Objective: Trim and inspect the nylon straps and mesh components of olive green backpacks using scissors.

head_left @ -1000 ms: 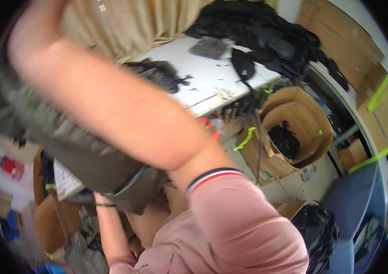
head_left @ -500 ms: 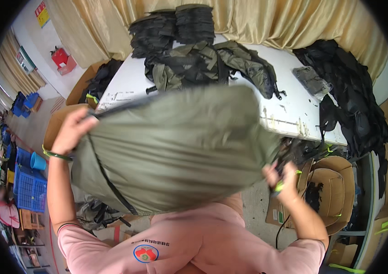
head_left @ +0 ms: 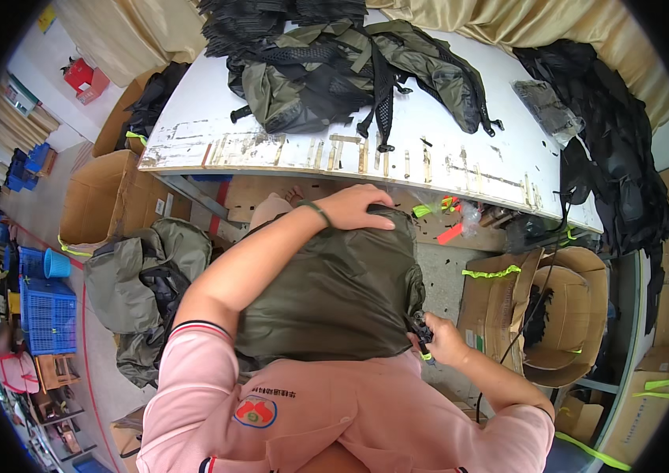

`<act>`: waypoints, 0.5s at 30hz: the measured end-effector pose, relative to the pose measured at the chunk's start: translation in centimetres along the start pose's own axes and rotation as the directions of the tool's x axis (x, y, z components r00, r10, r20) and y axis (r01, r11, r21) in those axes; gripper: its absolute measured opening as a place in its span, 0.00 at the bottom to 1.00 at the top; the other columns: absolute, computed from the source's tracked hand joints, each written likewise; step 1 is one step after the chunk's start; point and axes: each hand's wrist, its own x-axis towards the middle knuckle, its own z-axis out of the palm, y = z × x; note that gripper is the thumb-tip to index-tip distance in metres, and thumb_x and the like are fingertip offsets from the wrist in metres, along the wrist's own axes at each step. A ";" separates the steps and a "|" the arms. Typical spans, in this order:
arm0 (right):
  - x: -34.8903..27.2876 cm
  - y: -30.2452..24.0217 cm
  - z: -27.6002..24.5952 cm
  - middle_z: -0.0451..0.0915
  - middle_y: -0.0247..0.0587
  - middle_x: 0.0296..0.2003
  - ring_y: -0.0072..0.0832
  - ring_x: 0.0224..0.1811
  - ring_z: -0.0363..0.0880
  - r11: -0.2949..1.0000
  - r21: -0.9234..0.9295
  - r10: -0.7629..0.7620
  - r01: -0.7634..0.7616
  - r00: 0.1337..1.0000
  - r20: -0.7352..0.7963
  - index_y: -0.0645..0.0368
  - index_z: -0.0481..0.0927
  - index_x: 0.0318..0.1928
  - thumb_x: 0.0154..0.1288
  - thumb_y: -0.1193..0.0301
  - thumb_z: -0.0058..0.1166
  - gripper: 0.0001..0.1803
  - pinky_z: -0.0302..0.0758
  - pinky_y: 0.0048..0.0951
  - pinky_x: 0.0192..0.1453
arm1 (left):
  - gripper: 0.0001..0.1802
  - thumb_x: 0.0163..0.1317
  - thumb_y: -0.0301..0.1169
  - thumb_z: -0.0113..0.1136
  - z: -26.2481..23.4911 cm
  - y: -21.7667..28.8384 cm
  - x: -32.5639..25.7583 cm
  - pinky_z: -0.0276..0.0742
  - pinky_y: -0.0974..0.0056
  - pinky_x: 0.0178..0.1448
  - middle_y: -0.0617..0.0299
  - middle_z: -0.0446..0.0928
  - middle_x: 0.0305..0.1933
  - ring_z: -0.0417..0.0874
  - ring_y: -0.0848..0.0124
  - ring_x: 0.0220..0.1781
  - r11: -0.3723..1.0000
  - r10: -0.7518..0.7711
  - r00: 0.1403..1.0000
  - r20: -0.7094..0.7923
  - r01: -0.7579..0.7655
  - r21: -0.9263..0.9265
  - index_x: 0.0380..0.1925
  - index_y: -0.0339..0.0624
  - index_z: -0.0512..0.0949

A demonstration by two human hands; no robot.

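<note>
Across my lap lies a large olive-green fabric bag [head_left: 319,292], its cloth loosely creased. My left hand [head_left: 354,209] is at its far edge, with thumb and fingers closed around the dark rim. At the bag's right side, my right hand [head_left: 446,344] is closed on a small black tool [head_left: 423,331] with a bright yellow-green end. The tool sits against the bag's edge; its exact kind is hard to make out. More olive fabric pieces [head_left: 145,276] are heaped to the left of my lap.
A white table [head_left: 271,154] stands ahead, bearing olive and black backpacks [head_left: 311,79] and black stacked pieces. Black goods [head_left: 610,150] hang over its right end. Cardboard boxes stand at left [head_left: 98,205] and right [head_left: 567,315]. A black cord [head_left: 520,335] runs beside the right box.
The bag has come down from in front of me onto my lap. My left hand moved right to its far edge; my right hand moved slightly left and down. The olive heap at left is now uncovered.
</note>
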 end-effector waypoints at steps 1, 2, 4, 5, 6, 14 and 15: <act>0.1 -0.5 -0.5 0.76 0.47 0.21 0.47 0.23 0.76 1.000 -0.006 -0.029 0.029 1.000 -0.002 0.61 0.70 0.28 0.52 0.67 0.67 0.17 0.73 0.35 0.29 | 0.24 0.58 0.38 0.65 1.0 -0.6 1.2 0.69 0.64 0.59 0.56 0.74 0.52 0.75 0.64 0.54 1.000 0.001 1.000 -0.001 -0.001 -0.009 0.52 0.40 0.74; 0.3 -1.0 -1.6 0.76 0.47 0.21 0.47 0.23 0.76 1.000 -0.008 -0.025 0.025 1.000 0.002 0.61 0.70 0.28 0.52 0.67 0.67 0.17 0.73 0.35 0.29 | 0.23 0.58 0.35 0.64 1.9 -0.9 2.2 0.69 0.65 0.59 0.57 0.75 0.52 0.75 0.67 0.54 0.990 -0.080 0.991 0.104 0.091 -0.108 0.52 0.39 0.73; 0.6 -1.9 -4.4 0.76 0.46 0.21 0.44 0.22 0.76 0.997 -0.039 -0.054 0.060 0.991 0.125 0.59 0.71 0.28 0.51 0.64 0.69 0.18 0.73 0.34 0.28 | 0.22 0.59 0.33 0.63 2.8 -1.4 3.0 0.69 0.66 0.59 0.59 0.76 0.52 0.76 0.70 0.53 0.962 -0.141 0.964 0.224 0.187 -0.200 0.53 0.39 0.73; 0.7 -2.0 -5.6 0.76 0.44 0.20 0.42 0.22 0.77 0.997 -0.037 -0.066 0.067 0.997 0.038 0.59 0.71 0.28 0.49 0.62 0.71 0.20 0.73 0.35 0.27 | 0.22 0.60 0.30 0.62 2.9 -1.3 2.8 0.69 0.67 0.59 0.61 0.76 0.52 0.75 0.72 0.53 0.893 -0.085 0.959 0.270 0.194 -0.407 0.54 0.39 0.72; 0.7 -0.8 -6.8 0.74 0.43 0.20 0.34 0.20 0.74 0.995 -0.098 -0.039 0.035 0.999 -0.036 0.58 0.71 0.28 0.48 0.61 0.72 0.21 0.72 0.34 0.27 | 0.21 0.61 0.27 0.60 3.0 -1.2 2.4 0.70 0.68 0.59 0.63 0.76 0.52 0.75 0.75 0.53 0.779 -0.024 0.953 0.303 0.207 -0.592 0.55 0.38 0.72; 7.3 -3.9 -13.2 0.74 0.38 0.20 0.39 0.27 0.74 0.895 -0.430 0.024 -0.122 0.974 -0.227 0.58 0.72 0.29 0.44 0.56 0.71 0.24 0.69 0.36 0.38 | 0.27 0.59 0.19 0.56 2.4 3.2 -1.5 0.69 0.69 0.62 0.63 0.74 0.57 0.74 0.75 0.56 0.155 -0.079 0.931 0.357 0.365 -0.918 0.60 0.39 0.69; 7.8 -4.3 -13.3 0.74 0.38 0.20 0.41 0.29 0.75 0.880 -0.460 0.038 -0.114 0.984 -0.172 0.58 0.73 0.29 0.43 0.55 0.71 0.24 0.68 0.37 0.42 | 0.27 0.59 0.19 0.56 2.4 3.4 -1.7 0.69 0.69 0.62 0.63 0.74 0.57 0.74 0.75 0.56 0.150 -0.083 0.930 0.357 0.366 -0.919 0.60 0.39 0.69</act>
